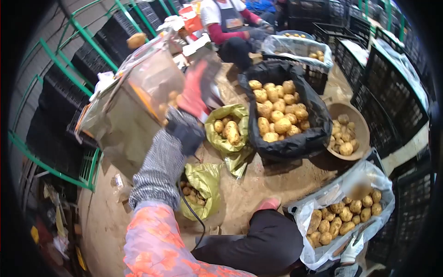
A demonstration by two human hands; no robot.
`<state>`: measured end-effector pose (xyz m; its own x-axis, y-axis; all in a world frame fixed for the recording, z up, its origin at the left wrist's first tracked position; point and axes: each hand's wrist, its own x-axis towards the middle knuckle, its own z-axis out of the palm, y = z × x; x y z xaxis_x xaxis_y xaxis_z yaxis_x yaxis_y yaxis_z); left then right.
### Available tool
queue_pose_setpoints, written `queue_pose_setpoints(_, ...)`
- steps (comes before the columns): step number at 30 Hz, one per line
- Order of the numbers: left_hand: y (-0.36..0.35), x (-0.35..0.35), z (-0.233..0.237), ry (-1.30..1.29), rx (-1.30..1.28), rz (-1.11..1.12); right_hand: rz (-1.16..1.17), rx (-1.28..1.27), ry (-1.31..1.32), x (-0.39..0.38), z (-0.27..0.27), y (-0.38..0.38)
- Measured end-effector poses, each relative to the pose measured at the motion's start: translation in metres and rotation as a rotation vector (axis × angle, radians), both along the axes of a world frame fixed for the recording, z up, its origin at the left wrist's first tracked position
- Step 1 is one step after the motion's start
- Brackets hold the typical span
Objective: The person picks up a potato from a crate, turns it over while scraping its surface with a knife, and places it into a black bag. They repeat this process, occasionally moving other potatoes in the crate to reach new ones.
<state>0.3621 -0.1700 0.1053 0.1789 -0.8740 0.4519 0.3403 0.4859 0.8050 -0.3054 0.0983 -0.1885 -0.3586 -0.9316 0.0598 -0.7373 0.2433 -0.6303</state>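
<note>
My left hand (194, 91), in a red-palmed glove, is stretched forward in front of a large upright sack (134, 92); motion smears its fingers. A dark band wraps the wrist over a grey knit cuff. Near it stands a yellow-green bag (228, 124) with a few large potatoes. My right hand (353, 249), in a white glove, rests at the near rim of a crate lined with clear plastic (307, 217), fingers stretched out. Potatoes (346, 214) fill that crate. A blurred brown potato (360, 190) shows above its far side. Another potato (136, 40) is in mid-air beyond the sack.
A black-lined crate (251, 134) of potatoes stands mid-floor beside a tan bowl (364, 136) of small ones. A second yellow-green bag (210, 184) sits close to my arm. A co-worker (226, 27) sits at the back. Black crates (392, 92) and green rails (60, 161) flank the space.
</note>
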Motion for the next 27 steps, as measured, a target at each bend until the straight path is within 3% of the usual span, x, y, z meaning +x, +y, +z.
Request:
queue_pose_setpoints(1,0.010,-0.035,-0.031,-0.103,0.033,-0.018,0.059,0.008,0.065,0.015,0.027,-0.006)
queue_pose_setpoints(2,0.015,-0.068,-0.060,-0.115,0.188,-0.189,0.036,-0.052,0.140,0.013,0.019,-0.004)
queue_pose_setpoints(3,0.019,-0.107,-0.090,-0.271,0.368,-0.161,0.024,-0.012,0.163,0.011,0.016,0.000)
queue_pose_setpoints(6,0.047,-0.205,-0.161,-0.555,0.545,-0.518,0.054,-0.078,0.302,0.030,0.043,0.000)
queue_pose_setpoints(8,0.060,-0.258,-0.180,-0.795,0.458,-0.723,0.099,-0.232,0.369,0.026,0.034,0.002)
queue_pose_setpoints(10,0.065,-0.303,-0.173,-1.054,0.128,-0.843,0.097,-0.184,0.277,0.031,0.048,-0.004)
queue_pose_setpoints(15,0.065,-0.396,-0.215,-1.293,-0.121,-1.097,0.075,-0.075,-0.007,0.024,0.050,-0.004)
queue_pose_setpoints(17,0.067,-0.427,-0.240,-1.484,-0.354,-1.154,0.055,-0.178,-0.125,0.028,0.055,-0.009)
queue_pose_setpoints(20,0.063,-0.487,-0.261,-1.708,-0.481,-1.059,0.061,-0.240,-0.119,0.029,0.062,-0.010)
queue_pose_setpoints(22,0.059,-0.522,-0.286,-1.753,-0.428,-0.818,0.064,-0.243,-0.183,0.027,0.060,-0.008)
queue_pose_setpoints(24,0.055,-0.551,-0.315,-1.780,-0.106,-0.705,0.131,-0.176,-0.146,0.019,0.052,-0.001)
queue_pose_setpoints(27,0.060,-0.564,-0.333,-1.687,-0.042,-0.595,0.139,-0.226,-0.129,0.019,0.049,-0.002)
